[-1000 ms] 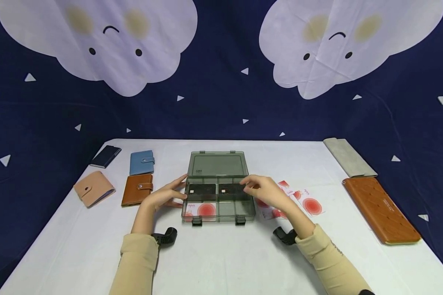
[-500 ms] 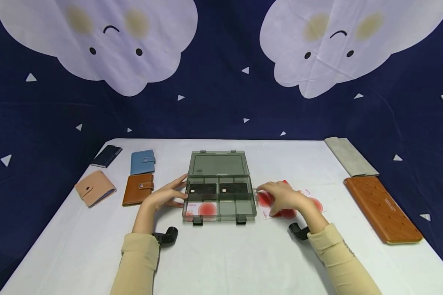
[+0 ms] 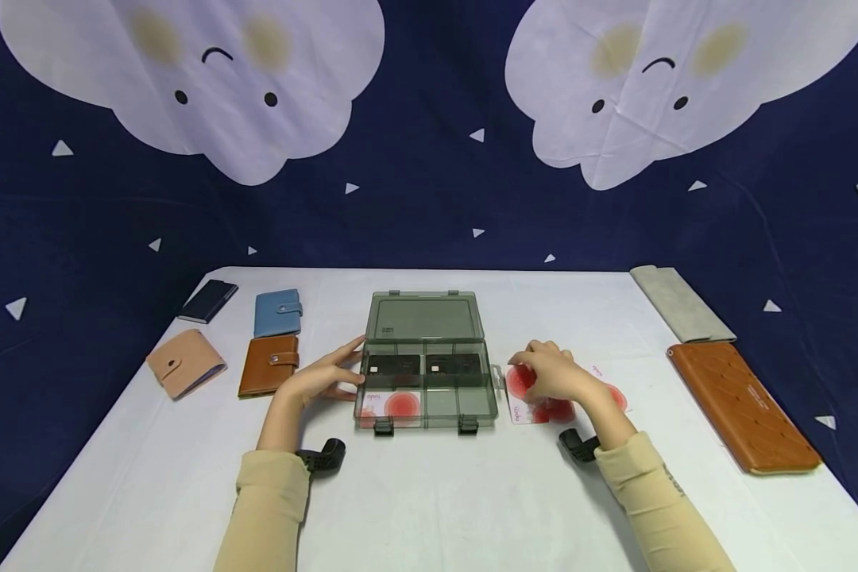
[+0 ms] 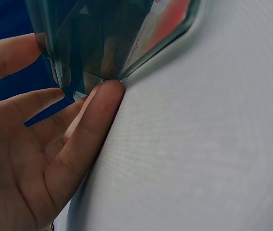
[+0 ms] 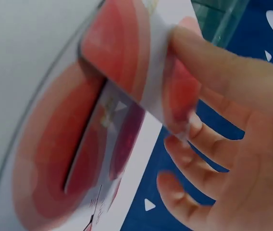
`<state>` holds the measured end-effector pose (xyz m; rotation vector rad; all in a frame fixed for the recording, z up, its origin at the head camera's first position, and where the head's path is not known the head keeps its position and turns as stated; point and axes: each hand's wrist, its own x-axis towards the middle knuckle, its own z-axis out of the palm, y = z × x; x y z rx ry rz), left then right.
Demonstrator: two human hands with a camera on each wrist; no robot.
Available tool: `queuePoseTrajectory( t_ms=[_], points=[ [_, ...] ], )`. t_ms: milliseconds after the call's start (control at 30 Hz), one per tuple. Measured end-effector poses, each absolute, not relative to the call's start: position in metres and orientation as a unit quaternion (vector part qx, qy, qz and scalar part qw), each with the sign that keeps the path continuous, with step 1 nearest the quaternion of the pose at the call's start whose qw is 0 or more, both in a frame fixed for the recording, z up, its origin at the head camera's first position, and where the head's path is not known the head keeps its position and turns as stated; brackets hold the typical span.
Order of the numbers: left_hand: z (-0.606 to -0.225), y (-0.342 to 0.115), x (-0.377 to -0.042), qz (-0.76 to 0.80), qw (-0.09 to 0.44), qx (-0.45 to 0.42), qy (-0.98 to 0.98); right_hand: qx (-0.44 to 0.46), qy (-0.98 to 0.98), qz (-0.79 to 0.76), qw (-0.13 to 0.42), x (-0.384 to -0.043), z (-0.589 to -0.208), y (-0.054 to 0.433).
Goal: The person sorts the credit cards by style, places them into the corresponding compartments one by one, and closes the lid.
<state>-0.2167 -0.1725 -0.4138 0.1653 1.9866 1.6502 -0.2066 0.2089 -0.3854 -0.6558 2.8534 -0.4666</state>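
Observation:
A translucent grey-green compartment box (image 3: 441, 405) lies with its lid raised at the back. Inside are two black cards (image 3: 393, 365) in the rear compartments and a white card with red circles (image 3: 393, 405) at front left. My left hand (image 3: 322, 376) rests on the box's left side, fingers fairly straight; in the left wrist view the fingertips (image 4: 111, 89) touch its wall. Right of the box, my right hand (image 3: 556, 372) pinches a red-and-white card (image 5: 122, 48) between thumb and fingers, tilted above several similar cards (image 5: 50, 163) on the table.
At left lie a dark card holder (image 3: 209, 300), a blue wallet (image 3: 276, 313), a brown wallet (image 3: 263, 369) and a pink wallet (image 3: 183, 365). On the right are a grey-beige cloth-like pouch (image 3: 679, 303) and a large brown wallet (image 3: 743, 407). A dark blue cloud-print cloth hangs behind.
My right hand has moved right from the box's rear right compartment to the cards beside it, and now holds one up slightly. The left hand has stayed at the box's side.

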Motion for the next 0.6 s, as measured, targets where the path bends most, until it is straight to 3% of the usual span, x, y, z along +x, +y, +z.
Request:
queuePoseTrajectory(
  t_ms=[200,400,600],
  points=[
    [-0.413,-0.172,-0.217,0.613,0.273,0.057,0.740,-0.148,0.941,-0.287,0.095,-0.210,-0.375,0.220],
    [-0.413,-0.172,-0.217,0.615,0.274,0.059,0.737,-0.052,0.939,-0.339,0.010,-0.204,-0.355,0.222],
    [-0.414,-0.173,-0.217,0.615,0.275,0.058,0.736,-0.051,0.900,-0.430,-0.043,-0.200,-0.350,0.211]
  ],
)
